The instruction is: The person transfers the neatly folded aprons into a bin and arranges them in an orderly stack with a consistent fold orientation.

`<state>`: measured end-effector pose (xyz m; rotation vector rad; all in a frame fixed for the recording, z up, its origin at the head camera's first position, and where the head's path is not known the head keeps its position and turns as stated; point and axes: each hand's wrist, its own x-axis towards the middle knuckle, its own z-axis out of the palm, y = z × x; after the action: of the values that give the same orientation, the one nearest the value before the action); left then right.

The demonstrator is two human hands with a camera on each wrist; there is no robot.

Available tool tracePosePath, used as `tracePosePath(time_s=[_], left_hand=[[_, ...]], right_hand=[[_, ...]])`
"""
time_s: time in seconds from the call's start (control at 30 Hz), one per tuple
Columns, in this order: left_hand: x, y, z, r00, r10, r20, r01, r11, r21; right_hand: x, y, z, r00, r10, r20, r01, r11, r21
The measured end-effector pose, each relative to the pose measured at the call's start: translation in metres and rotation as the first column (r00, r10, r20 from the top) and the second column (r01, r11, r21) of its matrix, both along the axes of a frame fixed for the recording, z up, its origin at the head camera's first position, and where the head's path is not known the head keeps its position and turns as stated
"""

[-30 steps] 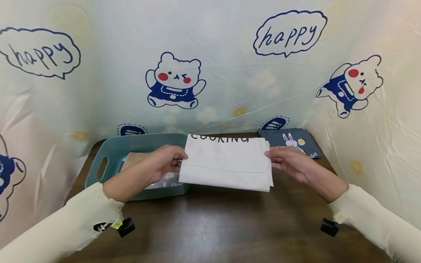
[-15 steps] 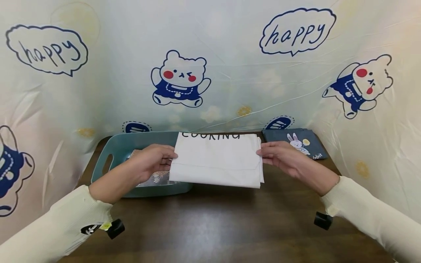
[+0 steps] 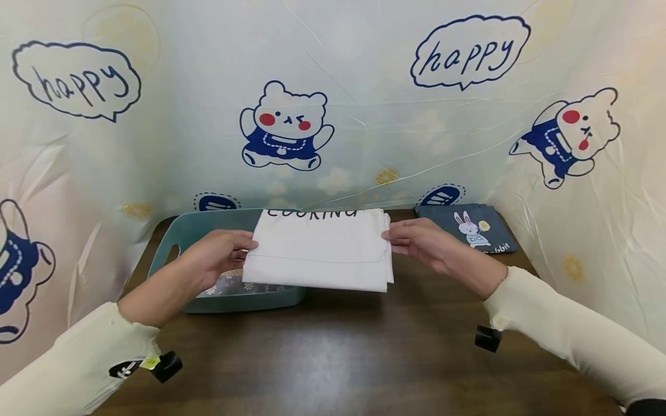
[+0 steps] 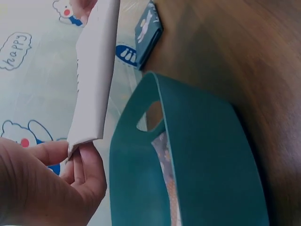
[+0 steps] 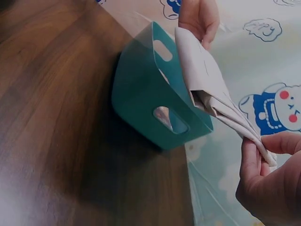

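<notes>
A folded white cloth [image 3: 317,248] with the printed word COOKING along its far side is held up between both hands. My left hand [image 3: 215,257] pinches its left edge between thumb and fingers. At the opposite edge, my right hand [image 3: 424,242] pinches the folded layers, which fan out slightly in the right wrist view. Under the cloth's left part stands a teal basket [image 3: 244,303] with handle holes, partly hidden by the cloth and my left hand. Inside it lies a grey flower-patterned cloth [image 3: 229,284]; the left wrist view also shows an orange-patterned piece [image 4: 173,197].
A folded dark blue-grey cloth [image 3: 494,222] with a rabbit print lies at the table's back right corner. The brown wooden table [image 3: 322,358] extends in front of the basket. A patterned curtain [image 3: 364,115] hangs behind and on both sides.
Both hands have carried the white cloth to the left, so it now covers more of the basket. The grip at each edge is unchanged. The head view has shifted slightly.
</notes>
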<state>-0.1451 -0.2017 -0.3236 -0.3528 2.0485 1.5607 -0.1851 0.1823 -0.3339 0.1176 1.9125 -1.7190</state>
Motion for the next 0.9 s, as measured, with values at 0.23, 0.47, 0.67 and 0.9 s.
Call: tracePosePath(time_s=[0.23, 0.47, 0.67, 0.9], left_hand=[[0.0, -0.017, -0.001, 0.996, 0.09, 0.006, -0.089, 0.996, -0.012], [0.001, -0.04, 0.0, 0.992, 0.122, 0.024, -0.122, 0.992, 0.01], [0.001, -0.056, -0.002, 0.988, 0.143, 0.055, -0.145, 0.989, 0.031], [0.003, -0.074, -0.006, 0.971, 0.223, 0.085, -0.228, 0.973, 0.047]], right_hand=[[-0.004, -0.024, -0.002, 1.0, 0.016, -0.019, -0.017, 0.999, -0.04], [-0.006, -0.047, -0.007, 1.0, -0.001, -0.024, 0.0, 0.998, -0.062], [-0.006, -0.063, -0.009, 1.0, -0.017, -0.011, 0.016, 0.995, -0.099], [-0.011, -0.084, -0.016, 1.0, -0.002, 0.009, 0.003, 0.99, -0.139]])
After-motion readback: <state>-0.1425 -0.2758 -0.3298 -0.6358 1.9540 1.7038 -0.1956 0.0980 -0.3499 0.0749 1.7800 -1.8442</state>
